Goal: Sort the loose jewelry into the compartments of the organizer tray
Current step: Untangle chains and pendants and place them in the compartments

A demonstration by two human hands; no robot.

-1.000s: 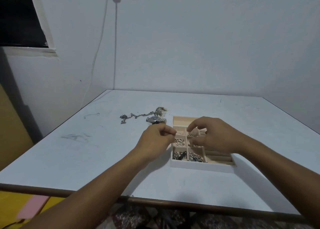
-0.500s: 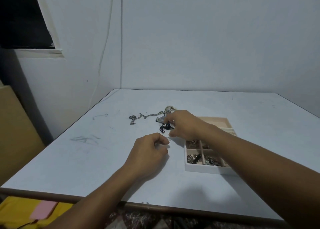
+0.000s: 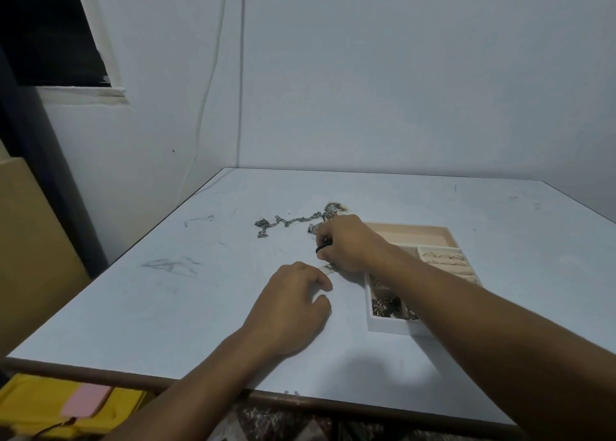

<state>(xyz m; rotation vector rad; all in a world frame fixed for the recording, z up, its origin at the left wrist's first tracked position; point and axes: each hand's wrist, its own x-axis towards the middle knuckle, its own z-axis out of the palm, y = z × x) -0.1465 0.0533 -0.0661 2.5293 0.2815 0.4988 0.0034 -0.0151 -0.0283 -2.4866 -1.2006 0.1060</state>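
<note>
Organizer tray (image 3: 386, 327), white walls and pale pink lining, on the right of the table (image 3: 200, 307). Its near-left cells hold heaps of small metal pieces (image 3: 383, 306), and the ribbed rolls on its right carry rings (image 3: 443, 259). Right hand (image 3: 348, 244) just left of the tray, fingers curled round a small dark piece (image 3: 322, 248); left hand (image 3: 290, 307) rests on the table nearby, fingers curled, any pinch not discernible. Beyond them, a silvery link chain (image 3: 286, 222) and a brassy tangle (image 3: 333, 207) lie loose on the scuffed pale surface.

Two hands, left hand (image 3: 289, 310), right hand (image 3: 347, 244); one organizer tray (image 3: 386, 328), one chain (image 3: 290, 221), one dark piece (image 3: 322, 248), one table (image 3: 200, 307).
</note>
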